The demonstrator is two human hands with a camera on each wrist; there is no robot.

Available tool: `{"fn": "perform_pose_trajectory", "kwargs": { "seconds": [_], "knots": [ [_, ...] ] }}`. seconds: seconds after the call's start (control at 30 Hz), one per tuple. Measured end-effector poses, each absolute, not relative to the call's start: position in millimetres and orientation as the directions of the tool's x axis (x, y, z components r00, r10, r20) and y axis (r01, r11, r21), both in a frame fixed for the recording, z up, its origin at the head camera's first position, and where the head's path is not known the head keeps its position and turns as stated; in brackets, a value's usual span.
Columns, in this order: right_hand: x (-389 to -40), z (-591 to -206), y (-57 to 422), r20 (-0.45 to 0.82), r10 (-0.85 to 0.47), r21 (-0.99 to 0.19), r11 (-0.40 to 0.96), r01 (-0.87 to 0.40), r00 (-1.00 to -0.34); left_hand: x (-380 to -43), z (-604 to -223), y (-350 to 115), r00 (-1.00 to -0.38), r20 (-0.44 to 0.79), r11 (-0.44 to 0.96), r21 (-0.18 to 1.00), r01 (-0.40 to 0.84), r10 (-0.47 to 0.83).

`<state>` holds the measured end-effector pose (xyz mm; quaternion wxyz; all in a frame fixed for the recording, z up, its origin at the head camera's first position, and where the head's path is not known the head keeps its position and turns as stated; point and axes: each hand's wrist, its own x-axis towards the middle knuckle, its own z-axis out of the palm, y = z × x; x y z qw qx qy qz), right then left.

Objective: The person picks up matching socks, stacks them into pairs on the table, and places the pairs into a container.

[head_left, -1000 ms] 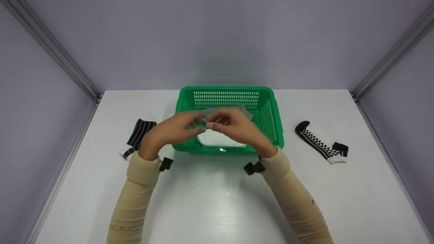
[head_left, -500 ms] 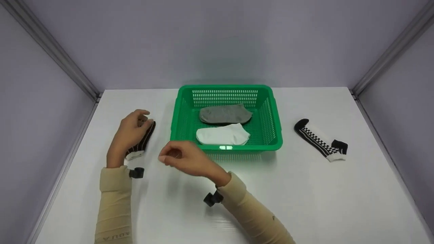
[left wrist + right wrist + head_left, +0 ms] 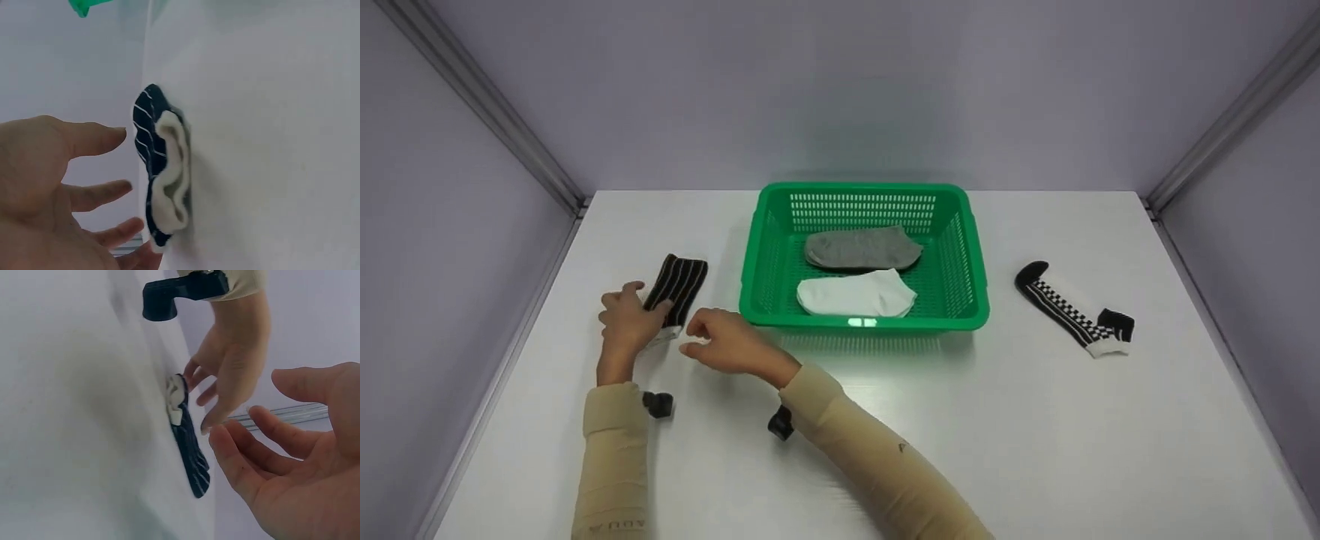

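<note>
A black sock with thin pale stripes and a white cuff (image 3: 682, 285) lies on the white table at the left. My left hand (image 3: 631, 322) is beside and over its near left part, fingers spread and holding nothing. In the left wrist view, the sock's cuff (image 3: 171, 174) faces the camera, rumpled and partly gaping. Just right of the sock is my right hand (image 3: 735, 345), its fingers loosely bent with nothing between them. The right wrist view shows that hand's fingers (image 3: 242, 472) apart from the sock.
A green perforated basket (image 3: 864, 324) stands at the middle back. Inside lie a grey sock (image 3: 862, 249) and a white sock (image 3: 856, 294). On the right of the table lies a black-and-white checkered sock (image 3: 1065, 313). Walls enclose the back and sides.
Both hands have left the basket, where the grey and white socks now show fully, and moved left to the striped sock. The striped sock's cuff end has shifted and now lies nearer the right hand.
</note>
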<state>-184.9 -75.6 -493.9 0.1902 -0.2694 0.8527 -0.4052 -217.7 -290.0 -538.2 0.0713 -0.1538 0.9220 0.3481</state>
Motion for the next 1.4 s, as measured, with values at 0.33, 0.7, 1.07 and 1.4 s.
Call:
{"fn": "perform_pose_trajectory", "kwargs": {
  "seconds": [0.33,0.7,1.07,1.4],
  "knots": [
    [-195.4,-533.1,-85.4,-0.176,-0.493,-0.793,0.584,-0.174,-0.852,-210.9,-537.8,-293.3,-0.959,-0.257,0.783,0.569,-0.250,-0.119],
    [-195.7,-536.1,-103.8,-0.246,-0.326,-0.687,0.723,-0.073,-0.913,-243.9,-531.7,-295.9,-0.984,-0.137,0.775,0.607,-0.178,-0.118],
    [-191.7,-545.2,-109.5,-0.231,-0.275,-0.610,0.788,-0.081,-0.933,-258.6,-540.2,-283.8,-0.978,-0.207,0.790,0.600,-0.129,-0.002],
    [-190.6,-547.8,-87.8,-0.171,-0.390,-0.701,0.693,-0.167,-0.905,-237.7,-531.1,-272.1,-0.944,-0.285,0.700,0.709,-0.088,0.169]
  ]
}}
